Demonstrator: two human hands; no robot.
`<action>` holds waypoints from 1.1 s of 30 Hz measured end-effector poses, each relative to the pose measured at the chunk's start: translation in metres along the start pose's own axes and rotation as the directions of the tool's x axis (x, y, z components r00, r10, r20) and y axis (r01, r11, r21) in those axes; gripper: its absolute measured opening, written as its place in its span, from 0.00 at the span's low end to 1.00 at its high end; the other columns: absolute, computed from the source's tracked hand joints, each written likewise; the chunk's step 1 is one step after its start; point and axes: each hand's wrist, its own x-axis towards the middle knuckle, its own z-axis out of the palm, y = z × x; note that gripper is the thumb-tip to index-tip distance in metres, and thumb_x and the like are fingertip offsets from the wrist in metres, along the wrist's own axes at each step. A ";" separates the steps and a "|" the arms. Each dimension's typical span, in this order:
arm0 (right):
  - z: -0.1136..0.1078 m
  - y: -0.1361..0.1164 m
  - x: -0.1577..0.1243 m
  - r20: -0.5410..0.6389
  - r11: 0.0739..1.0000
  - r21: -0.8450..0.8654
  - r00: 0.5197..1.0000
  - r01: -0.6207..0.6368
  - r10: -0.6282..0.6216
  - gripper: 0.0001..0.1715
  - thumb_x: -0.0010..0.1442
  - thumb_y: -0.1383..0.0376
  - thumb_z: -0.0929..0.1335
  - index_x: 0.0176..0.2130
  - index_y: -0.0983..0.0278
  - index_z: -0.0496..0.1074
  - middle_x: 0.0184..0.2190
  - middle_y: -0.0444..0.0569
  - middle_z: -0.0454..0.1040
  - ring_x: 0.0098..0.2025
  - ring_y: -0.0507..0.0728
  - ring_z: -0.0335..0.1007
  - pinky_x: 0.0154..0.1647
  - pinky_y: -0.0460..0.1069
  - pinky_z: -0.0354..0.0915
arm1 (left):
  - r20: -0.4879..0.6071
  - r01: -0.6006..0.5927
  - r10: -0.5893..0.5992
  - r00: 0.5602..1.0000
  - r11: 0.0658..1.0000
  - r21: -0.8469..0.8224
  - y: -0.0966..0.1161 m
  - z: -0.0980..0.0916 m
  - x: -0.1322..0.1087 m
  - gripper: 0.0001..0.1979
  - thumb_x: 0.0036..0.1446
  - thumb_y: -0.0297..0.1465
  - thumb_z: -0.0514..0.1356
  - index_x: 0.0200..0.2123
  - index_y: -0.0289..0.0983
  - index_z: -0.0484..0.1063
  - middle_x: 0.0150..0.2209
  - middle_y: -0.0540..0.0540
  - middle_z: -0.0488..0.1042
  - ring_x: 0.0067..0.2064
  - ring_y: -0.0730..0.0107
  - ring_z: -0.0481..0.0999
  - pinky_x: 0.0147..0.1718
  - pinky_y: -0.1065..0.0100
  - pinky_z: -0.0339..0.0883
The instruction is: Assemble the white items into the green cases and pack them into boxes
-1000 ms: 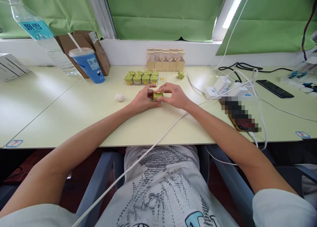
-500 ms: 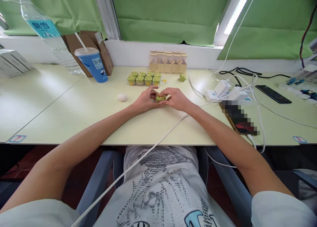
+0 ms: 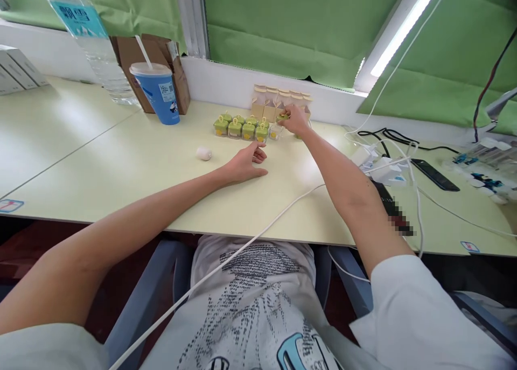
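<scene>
My right hand (image 3: 297, 119) reaches to the back of the desk, its fingers pinched on a small green piece (image 3: 283, 117), right beside a clear little box (image 3: 275, 132) and the row of tan cartons (image 3: 278, 102). A cluster of small green boxed toys (image 3: 241, 127) stands just left of it. My left hand (image 3: 245, 163) rests on the pale desk (image 3: 121, 165) nearer me, fingers loosely curled and apart, holding nothing. A small white egg-shaped object (image 3: 204, 153) lies to its left.
A blue cup with a straw (image 3: 158, 92), a brown cardboard box (image 3: 133, 55) and a water bottle (image 3: 95, 41) stand at back left. Chargers and white cables (image 3: 379, 162), a dark phone (image 3: 435, 174) and a blurred device (image 3: 393, 211) crowd the right side.
Both hands held the green piece together at mid-desk. Now my right hand has carried it back toward the cartons, and my left hand has let go and stays on the desk.
</scene>
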 end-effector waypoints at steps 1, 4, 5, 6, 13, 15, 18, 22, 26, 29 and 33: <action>0.003 0.001 -0.003 0.019 0.999 0.022 0.999 0.026 -0.027 0.14 0.68 0.64 0.80 0.41 0.67 0.74 0.53 0.57 0.85 0.50 0.54 0.73 0.64 0.54 0.70 | -0.004 -0.005 0.005 1.000 1.000 -0.006 0.000 0.000 0.000 0.42 0.47 0.30 0.78 0.65 0.36 0.68 0.54 0.38 0.80 0.55 0.56 0.83 0.64 0.49 0.78; 0.006 0.006 -0.015 0.087 0.991 0.100 0.991 0.090 -0.099 0.14 0.69 0.61 0.79 0.42 0.67 0.77 0.46 0.55 0.86 0.46 0.53 0.75 0.60 0.55 0.73 | -0.007 -0.018 0.018 1.000 1.000 -0.008 0.000 0.000 0.000 0.42 0.47 0.30 0.77 0.65 0.35 0.69 0.54 0.38 0.80 0.55 0.56 0.83 0.64 0.49 0.78; 0.006 0.008 -0.018 0.111 0.987 0.123 0.987 0.102 -0.116 0.15 0.68 0.58 0.80 0.43 0.67 0.78 0.45 0.54 0.86 0.45 0.54 0.76 0.58 0.56 0.74 | -0.002 -0.020 0.020 1.000 1.000 -0.001 0.000 0.000 0.000 0.41 0.48 0.30 0.77 0.65 0.35 0.69 0.54 0.38 0.80 0.55 0.56 0.83 0.64 0.49 0.78; 0.006 0.010 -0.021 0.136 0.983 0.145 0.982 0.108 -0.128 0.18 0.66 0.57 0.81 0.44 0.67 0.79 0.45 0.55 0.86 0.44 0.55 0.76 0.56 0.56 0.75 | 0.004 -0.020 0.020 1.000 1.000 0.009 0.000 0.000 0.000 0.41 0.49 0.30 0.76 0.65 0.35 0.69 0.54 0.38 0.80 0.55 0.56 0.83 0.65 0.49 0.78; 0.004 0.010 -0.022 0.235 0.961 0.243 0.953 0.130 -0.188 0.31 0.58 0.54 0.85 0.50 0.71 0.80 0.50 0.59 0.85 0.42 0.53 0.74 0.51 0.55 0.75 | 0.023 -0.010 0.009 1.000 0.998 0.065 0.002 -0.002 -0.002 0.39 0.53 0.31 0.75 0.67 0.37 0.67 0.56 0.39 0.81 0.56 0.57 0.82 0.65 0.50 0.77; 0.003 0.009 -0.021 0.219 0.965 0.199 0.952 0.171 -0.214 0.30 0.55 0.51 0.86 0.47 0.67 0.82 0.47 0.57 0.86 0.44 0.58 0.77 0.56 0.59 0.76 | 0.025 -0.008 0.006 1.000 0.997 0.070 0.002 -0.002 -0.002 0.40 0.53 0.32 0.75 0.67 0.37 0.68 0.56 0.39 0.81 0.56 0.57 0.83 0.65 0.51 0.78; 0.006 0.006 -0.022 0.175 0.966 0.140 0.954 0.219 -0.242 0.32 0.51 0.48 0.87 0.48 0.62 0.83 0.45 0.56 0.86 0.48 0.65 0.79 0.60 0.65 0.76 | 0.025 -0.007 0.005 1.000 0.997 0.078 0.002 -0.002 -0.001 0.41 0.52 0.32 0.75 0.67 0.35 0.68 0.56 0.38 0.80 0.56 0.56 0.83 0.65 0.51 0.78; 0.009 -0.002 -0.024 0.144 0.975 0.082 0.965 0.208 -0.218 0.34 0.60 0.46 0.84 0.56 0.62 0.82 0.45 0.55 0.86 0.48 0.65 0.80 0.60 0.64 0.75 | 0.024 -0.013 0.011 1.000 0.996 0.085 0.002 -0.001 -0.001 0.41 0.52 0.32 0.75 0.68 0.35 0.68 0.56 0.39 0.80 0.56 0.56 0.83 0.65 0.51 0.78; -0.007 0.001 -0.017 0.105 0.992 -0.011 0.987 0.122 -0.120 0.23 0.82 0.52 0.68 0.60 0.68 0.78 0.52 0.58 0.84 0.52 0.59 0.77 0.61 0.58 0.73 | 0.027 -0.020 0.018 0.999 0.995 0.096 0.002 -0.001 -0.001 0.37 0.54 0.31 0.73 0.67 0.36 0.68 0.56 0.39 0.80 0.55 0.57 0.83 0.65 0.51 0.77; -0.029 0.021 -0.012 0.032 0.994 -0.102 0.999 0.031 -0.028 0.19 0.81 0.57 0.67 0.54 0.69 0.80 0.53 0.65 0.82 0.58 0.68 0.76 0.67 0.68 0.70 | 0.032 -0.030 0.026 0.999 0.993 0.111 0.001 0.000 -0.002 0.35 0.56 0.30 0.71 0.67 0.36 0.68 0.56 0.39 0.80 0.55 0.57 0.82 0.66 0.50 0.77; -0.040 0.055 -0.020 0.142 0.959 -0.282 0.989 0.000 0.042 0.17 0.58 0.63 0.81 0.47 0.65 0.83 0.52 0.64 0.81 0.55 0.73 0.78 0.64 0.70 0.74 | 0.037 -0.057 0.052 0.998 0.989 0.133 -0.001 -0.001 -0.002 0.33 0.58 0.29 0.69 0.66 0.36 0.69 0.56 0.40 0.80 0.55 0.58 0.82 0.65 0.52 0.77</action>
